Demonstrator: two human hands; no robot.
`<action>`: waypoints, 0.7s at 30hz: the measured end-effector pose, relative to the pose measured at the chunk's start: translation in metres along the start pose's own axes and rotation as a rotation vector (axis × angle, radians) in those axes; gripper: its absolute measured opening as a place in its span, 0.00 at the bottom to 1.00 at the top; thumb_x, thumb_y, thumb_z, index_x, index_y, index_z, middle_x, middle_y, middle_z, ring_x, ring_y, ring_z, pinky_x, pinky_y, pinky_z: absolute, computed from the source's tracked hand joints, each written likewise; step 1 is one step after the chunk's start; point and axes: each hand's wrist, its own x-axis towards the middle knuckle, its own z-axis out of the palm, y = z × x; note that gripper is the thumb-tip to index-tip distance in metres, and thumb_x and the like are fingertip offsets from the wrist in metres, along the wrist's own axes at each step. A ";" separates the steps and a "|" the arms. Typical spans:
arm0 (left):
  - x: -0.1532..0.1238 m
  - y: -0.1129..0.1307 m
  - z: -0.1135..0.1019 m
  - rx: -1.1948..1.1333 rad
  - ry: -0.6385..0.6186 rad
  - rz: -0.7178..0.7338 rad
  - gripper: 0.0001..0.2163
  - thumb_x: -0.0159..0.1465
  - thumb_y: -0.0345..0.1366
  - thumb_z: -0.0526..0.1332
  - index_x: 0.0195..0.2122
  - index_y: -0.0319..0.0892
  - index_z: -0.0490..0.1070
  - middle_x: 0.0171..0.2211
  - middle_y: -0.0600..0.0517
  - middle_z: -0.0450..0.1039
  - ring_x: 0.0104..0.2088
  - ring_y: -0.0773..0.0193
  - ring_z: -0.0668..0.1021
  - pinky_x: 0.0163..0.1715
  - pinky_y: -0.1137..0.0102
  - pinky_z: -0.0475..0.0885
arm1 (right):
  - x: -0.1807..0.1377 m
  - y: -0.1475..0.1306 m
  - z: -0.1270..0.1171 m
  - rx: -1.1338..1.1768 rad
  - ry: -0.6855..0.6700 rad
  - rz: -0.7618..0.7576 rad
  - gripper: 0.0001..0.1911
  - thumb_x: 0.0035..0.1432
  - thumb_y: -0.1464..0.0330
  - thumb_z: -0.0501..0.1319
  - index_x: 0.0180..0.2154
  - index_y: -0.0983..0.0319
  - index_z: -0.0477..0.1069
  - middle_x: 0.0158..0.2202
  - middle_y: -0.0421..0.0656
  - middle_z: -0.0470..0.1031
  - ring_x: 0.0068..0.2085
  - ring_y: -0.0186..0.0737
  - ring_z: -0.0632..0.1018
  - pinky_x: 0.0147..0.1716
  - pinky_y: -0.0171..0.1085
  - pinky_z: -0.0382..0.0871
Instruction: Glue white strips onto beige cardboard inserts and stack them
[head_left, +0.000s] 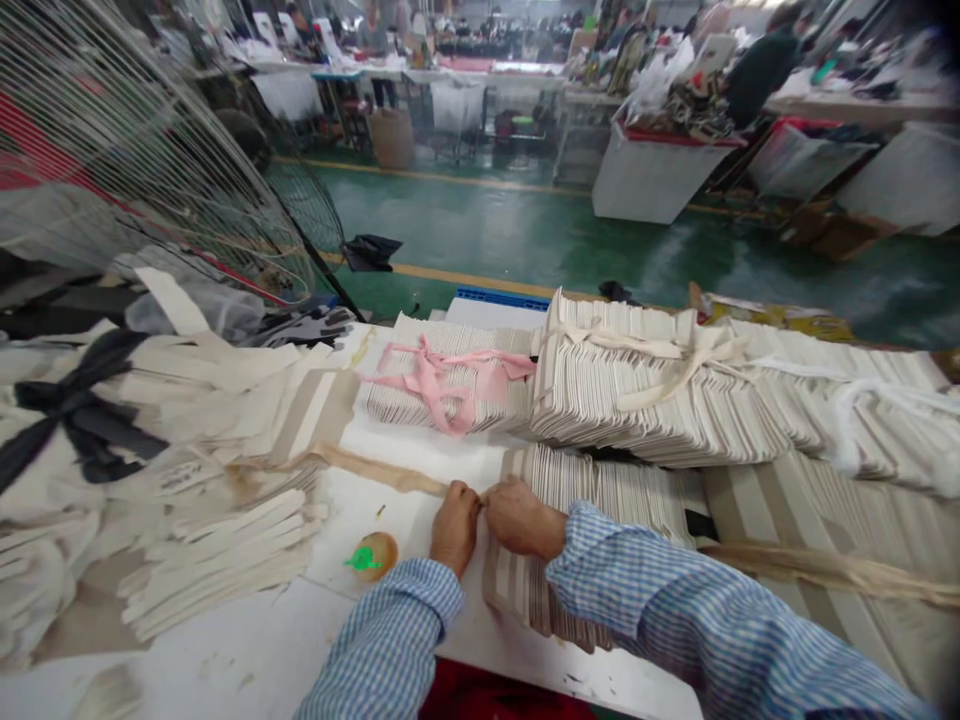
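My left hand (454, 522) and my right hand (521, 517) meet at the near edge of a stack of striped beige fabric pieces (592, 480) on the white table (420, 455). Both hands are closed, pinching a beige cloth strip (352, 462) that trails off to the left across the table. The right hand rests on the stack. Both sleeves are blue checked. A small round brown object with a green tag (373, 555) lies just left of my left hand.
A bundle tied with a pink strip (450, 385) and a larger bundle tied with a beige strip (660, 385) sit behind. Loose white pieces (217, 560) and a dark bow-tied pile (75, 410) lie left. A wire fan guard (150, 150) stands at far left; green floor lies beyond.
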 end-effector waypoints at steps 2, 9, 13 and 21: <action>0.001 -0.005 -0.001 0.045 0.024 -0.048 0.10 0.73 0.42 0.65 0.47 0.40 0.75 0.48 0.48 0.77 0.47 0.57 0.80 0.50 0.55 0.78 | -0.001 0.002 0.000 0.006 -0.020 -0.016 0.11 0.69 0.62 0.65 0.44 0.64 0.77 0.45 0.44 0.80 0.48 0.44 0.81 0.53 0.51 0.76; -0.002 -0.009 0.011 0.052 0.179 -0.236 0.12 0.73 0.44 0.64 0.47 0.40 0.75 0.45 0.49 0.77 0.44 0.58 0.80 0.47 0.57 0.79 | -0.009 0.006 -0.004 0.015 -0.038 -0.038 0.10 0.69 0.62 0.65 0.41 0.64 0.76 0.42 0.43 0.80 0.46 0.43 0.81 0.51 0.50 0.75; -0.003 -0.005 0.012 -0.032 0.232 -0.244 0.12 0.73 0.44 0.64 0.47 0.40 0.75 0.45 0.49 0.77 0.44 0.58 0.80 0.47 0.57 0.78 | -0.009 0.006 -0.004 0.020 -0.024 -0.022 0.11 0.69 0.62 0.65 0.40 0.64 0.76 0.42 0.44 0.80 0.46 0.44 0.80 0.51 0.50 0.75; -0.061 0.024 0.016 -0.268 0.244 -0.093 0.16 0.72 0.38 0.59 0.59 0.41 0.67 0.62 0.41 0.67 0.57 0.51 0.74 0.57 0.54 0.73 | 0.004 0.012 0.002 0.102 -0.026 -0.026 0.12 0.69 0.60 0.65 0.44 0.64 0.77 0.45 0.44 0.80 0.47 0.44 0.81 0.54 0.52 0.74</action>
